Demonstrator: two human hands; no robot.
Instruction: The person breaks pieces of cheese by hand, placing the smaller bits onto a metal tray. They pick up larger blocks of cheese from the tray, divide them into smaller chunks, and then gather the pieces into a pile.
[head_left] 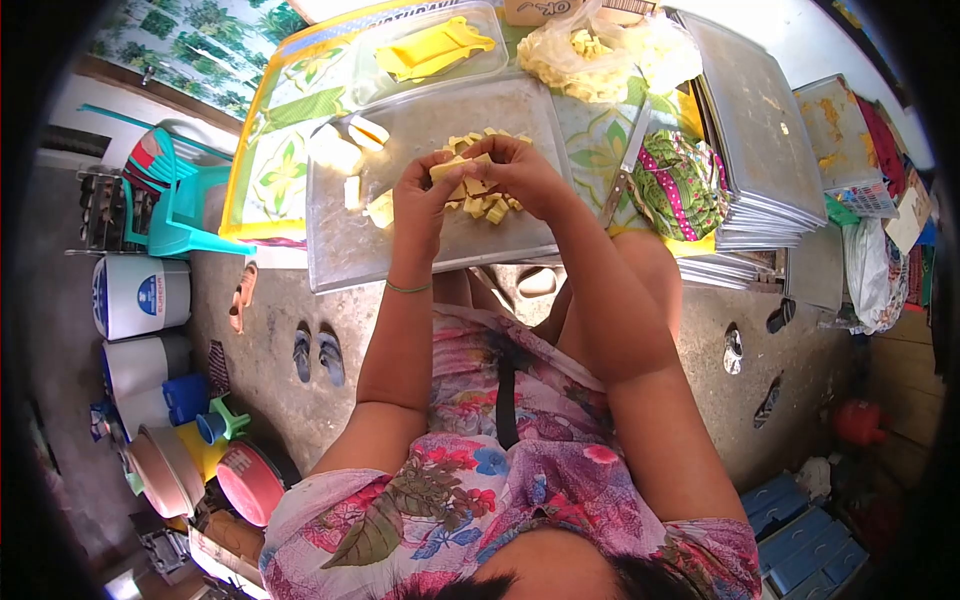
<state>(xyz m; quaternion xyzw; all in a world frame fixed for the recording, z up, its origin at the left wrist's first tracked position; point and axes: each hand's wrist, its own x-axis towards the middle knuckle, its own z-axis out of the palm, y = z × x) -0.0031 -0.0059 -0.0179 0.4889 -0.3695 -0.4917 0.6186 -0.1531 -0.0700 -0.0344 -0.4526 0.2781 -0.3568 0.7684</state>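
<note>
Both my hands meet over a metal tray [350, 250] on the table. Between the fingertips of my left hand [428, 190] and my right hand [522, 178] is a pale yellow piece [458, 172], gripped from both sides. Small yellow pieces [490, 208] lie heaped on the tray beneath and behind my hands. Larger pale chunks [335, 150] rest at the tray's left, with a smaller block [352, 192] in front of them. My fingers partly hide the held piece and the heap.
Behind the tray sits a clear container [490, 65] with yellow contents. A knife [630, 160] lies to the right, beside a green and pink cloth [680, 185]. Plastic bags [580, 60] of pieces are behind it. Stacked trays [745, 120] stand farther right.
</note>
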